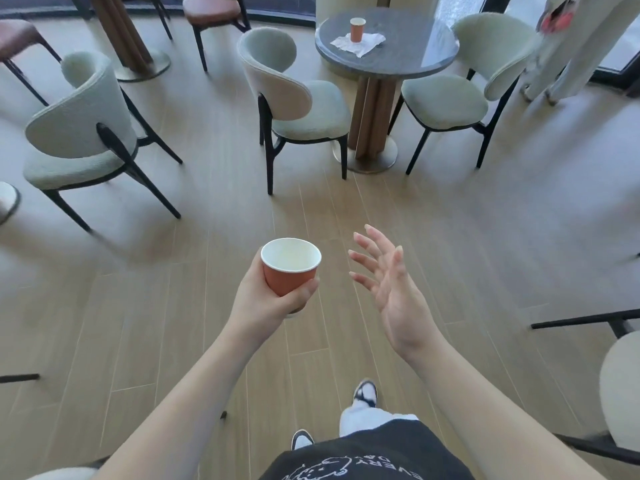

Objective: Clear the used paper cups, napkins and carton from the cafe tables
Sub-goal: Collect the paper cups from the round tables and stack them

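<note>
Head view looks down over a wooden floor (207, 323). Left hand (266, 299) grips an orange paper cup (290, 268) upright, fingers curled round its lower wall; its white inside looks empty. Right hand (388, 275) hovers just beside it, fingers spread, holding nothing. Farther off, a second cup (357, 29) stands on a napkin (370, 43) on a round dark table (415, 53) between pale green chairs (304, 98).

Both bare forearms reach up from the bottom of the frame. Left of centre, the left hand (266, 299) keeps its grip curled round a small orange paper cup with a white inside (290, 265), held upright. Right of centre, the right hand (391, 282) is empty, palm turned inward, fingers spread and loosely bent.
</note>
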{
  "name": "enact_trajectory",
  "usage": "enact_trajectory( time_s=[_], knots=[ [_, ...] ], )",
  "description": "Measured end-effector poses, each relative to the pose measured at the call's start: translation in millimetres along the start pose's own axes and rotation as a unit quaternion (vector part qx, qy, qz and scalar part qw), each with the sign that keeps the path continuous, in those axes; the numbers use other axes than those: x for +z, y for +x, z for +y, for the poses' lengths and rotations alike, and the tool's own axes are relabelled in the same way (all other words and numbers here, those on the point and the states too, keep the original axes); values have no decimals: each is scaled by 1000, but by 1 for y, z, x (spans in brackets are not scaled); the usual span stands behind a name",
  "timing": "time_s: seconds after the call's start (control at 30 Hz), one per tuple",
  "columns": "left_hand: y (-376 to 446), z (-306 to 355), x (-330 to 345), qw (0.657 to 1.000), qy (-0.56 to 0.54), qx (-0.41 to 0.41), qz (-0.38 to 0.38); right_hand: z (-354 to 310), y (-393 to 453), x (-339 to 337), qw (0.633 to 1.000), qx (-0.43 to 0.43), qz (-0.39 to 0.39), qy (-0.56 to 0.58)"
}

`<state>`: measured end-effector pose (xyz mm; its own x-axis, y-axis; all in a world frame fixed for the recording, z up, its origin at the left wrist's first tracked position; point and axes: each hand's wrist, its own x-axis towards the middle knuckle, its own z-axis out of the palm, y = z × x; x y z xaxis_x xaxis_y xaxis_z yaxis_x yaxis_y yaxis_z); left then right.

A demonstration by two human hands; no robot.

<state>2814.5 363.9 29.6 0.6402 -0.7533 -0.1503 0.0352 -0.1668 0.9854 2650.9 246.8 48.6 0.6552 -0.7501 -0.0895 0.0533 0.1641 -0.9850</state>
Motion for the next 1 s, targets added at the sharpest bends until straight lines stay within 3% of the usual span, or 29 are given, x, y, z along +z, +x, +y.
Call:
enact_trajectory(
  time_s=[0.57,1.0],
  knots=[
    [239,60,122,999,35,21,23,-45,254,-120,1000,-19,-12,-12],
    [429,68,136,999,17,27,3,-49,435,-139,999,-21,24,-20]
  ],
)
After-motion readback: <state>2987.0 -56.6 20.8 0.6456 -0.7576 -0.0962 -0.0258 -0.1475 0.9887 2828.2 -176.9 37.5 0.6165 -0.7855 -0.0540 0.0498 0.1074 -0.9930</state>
